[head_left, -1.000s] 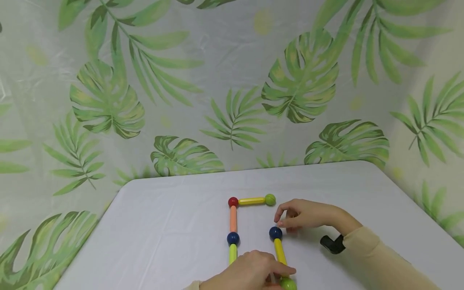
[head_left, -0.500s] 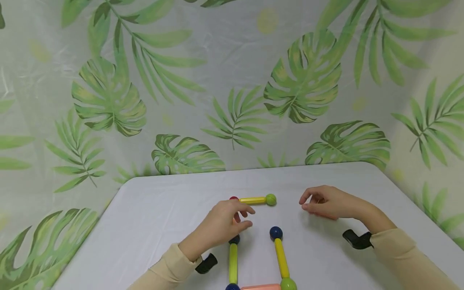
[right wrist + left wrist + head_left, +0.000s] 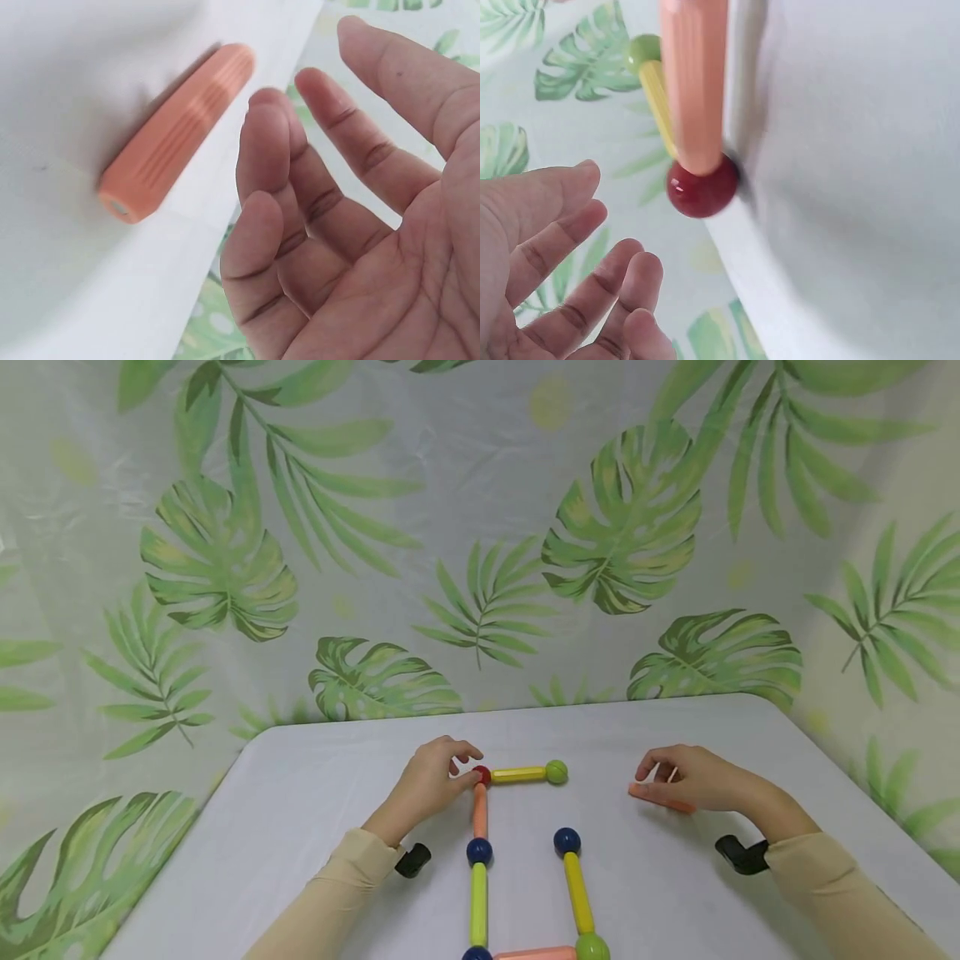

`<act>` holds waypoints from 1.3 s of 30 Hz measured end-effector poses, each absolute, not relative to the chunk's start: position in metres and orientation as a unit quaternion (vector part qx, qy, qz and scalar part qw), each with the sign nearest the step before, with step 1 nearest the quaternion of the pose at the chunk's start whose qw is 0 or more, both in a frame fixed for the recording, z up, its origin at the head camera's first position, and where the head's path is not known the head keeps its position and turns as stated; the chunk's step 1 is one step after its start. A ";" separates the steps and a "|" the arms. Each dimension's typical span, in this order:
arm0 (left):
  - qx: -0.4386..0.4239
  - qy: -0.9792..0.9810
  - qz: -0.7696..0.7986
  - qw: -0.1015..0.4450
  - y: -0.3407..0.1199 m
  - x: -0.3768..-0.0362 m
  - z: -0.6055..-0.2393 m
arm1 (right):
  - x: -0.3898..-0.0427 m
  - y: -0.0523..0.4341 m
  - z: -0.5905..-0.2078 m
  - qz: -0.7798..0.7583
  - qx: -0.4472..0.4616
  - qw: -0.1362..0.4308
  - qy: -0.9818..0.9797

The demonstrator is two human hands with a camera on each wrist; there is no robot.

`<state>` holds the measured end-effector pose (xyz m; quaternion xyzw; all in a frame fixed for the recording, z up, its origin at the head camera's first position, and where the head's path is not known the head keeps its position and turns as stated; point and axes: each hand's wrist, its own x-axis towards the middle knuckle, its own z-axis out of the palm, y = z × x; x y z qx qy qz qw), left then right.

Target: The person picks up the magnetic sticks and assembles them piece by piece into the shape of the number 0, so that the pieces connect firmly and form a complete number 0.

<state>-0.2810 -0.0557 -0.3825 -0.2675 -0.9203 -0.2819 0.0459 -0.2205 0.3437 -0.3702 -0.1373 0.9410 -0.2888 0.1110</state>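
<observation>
My left hand (image 3: 431, 779) is at the red ball (image 3: 482, 774), its thumb tip overlapping the ball in the head view. In the left wrist view its fingers (image 3: 592, 300) are spread beside the ball and hold nothing. An orange rod (image 3: 695, 90) joins that ball to a dark blue ball (image 3: 479, 851). A yellow rod (image 3: 519, 774) runs right from the red ball to a green ball (image 3: 557, 772). My right hand (image 3: 693, 779) hovers over a loose orange rod (image 3: 178, 135) on the table. Its fingers are relaxed and apart from that rod.
A light green rod (image 3: 478, 906) continues the chain toward me to another blue ball (image 3: 477, 953). A pink-orange rod (image 3: 536, 953) links it to a green ball (image 3: 592, 947). From there a yellow rod (image 3: 578, 893) leads to a blue ball (image 3: 567, 841). The white table (image 3: 337, 827) meets a leaf-patterned sheet.
My left hand has left the near green ball and moved up and left to the red ball. My right hand has moved right, away from the blue ball on the yellow rod.
</observation>
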 end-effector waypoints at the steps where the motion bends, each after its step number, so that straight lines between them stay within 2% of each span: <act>1: -0.261 -0.922 -0.283 0.043 -0.056 -0.284 -0.384 | -0.221 0.344 -0.371 -0.286 -0.132 0.110 0.943; 16: -0.212 -0.908 -0.358 -0.052 -0.055 -0.313 -0.404 | -0.230 0.349 -0.385 -0.232 -0.134 0.090 0.959; 39: -0.220 -0.895 -0.379 -0.082 -0.048 -0.322 -0.418 | -0.235 0.349 -0.394 -0.241 -0.120 0.097 0.958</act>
